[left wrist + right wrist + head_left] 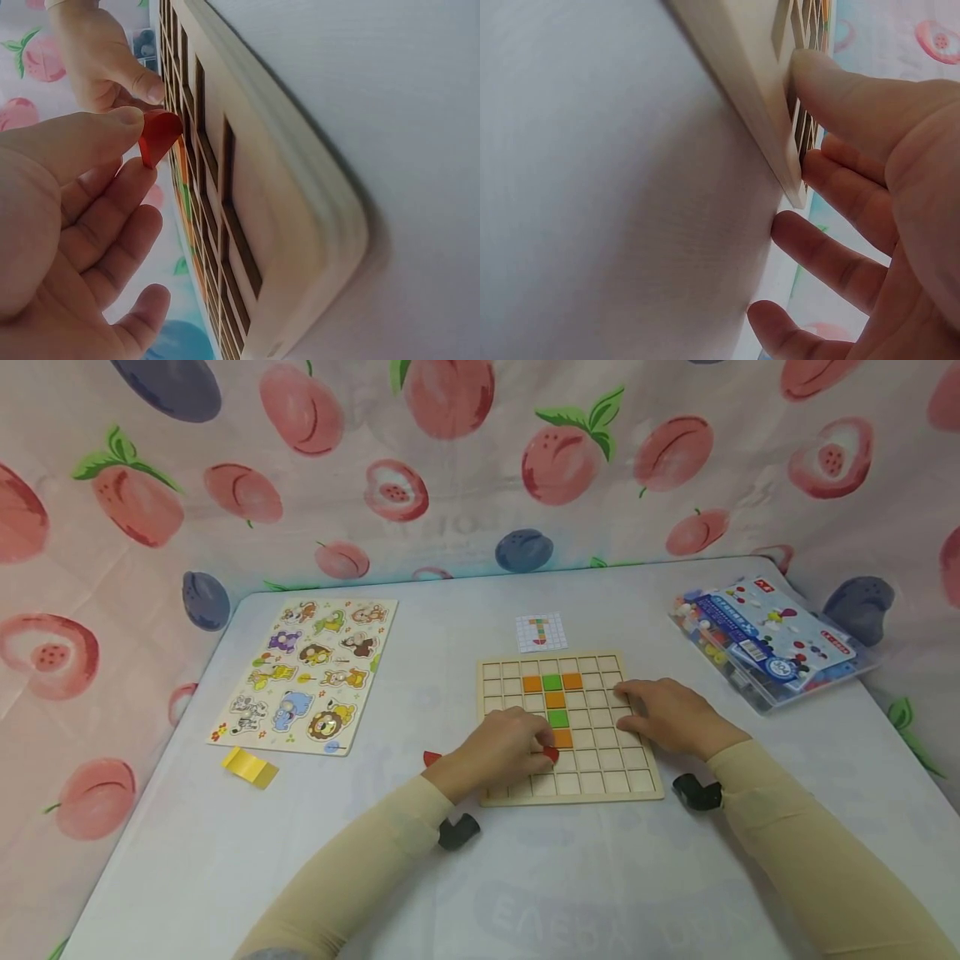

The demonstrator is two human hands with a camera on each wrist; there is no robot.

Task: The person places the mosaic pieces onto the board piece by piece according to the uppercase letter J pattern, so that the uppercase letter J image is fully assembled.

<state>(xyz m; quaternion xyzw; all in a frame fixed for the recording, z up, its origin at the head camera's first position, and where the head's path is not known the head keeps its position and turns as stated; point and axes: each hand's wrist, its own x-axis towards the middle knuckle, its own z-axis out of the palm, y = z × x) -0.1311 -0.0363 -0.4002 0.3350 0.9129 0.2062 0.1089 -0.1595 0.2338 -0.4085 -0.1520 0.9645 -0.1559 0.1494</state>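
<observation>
A square wooden grid board [645, 789] lies on the table. Orange and green square tiles form a T in it, with a green tile [552, 682] at the middle of its top row and an orange tile [562, 738] at the foot of its stem. Over the board, my left hand [506, 747] pinches a red curved-edged block [160, 136] between thumb and finger, just below the stem. My right hand [678, 717] rests at the board's right edge, its thumb [829, 86] on the frame and fingers loosely bent. A second red piece [432, 758] lies left of the board, partly behind my left wrist.
A small pattern card [542, 632] lies behind the board. An animal puzzle board [300, 681] is at the left, with a folded yellow strip [250, 767] in front of it. Back right stands a clear plastic box [772, 639] of colourful pieces.
</observation>
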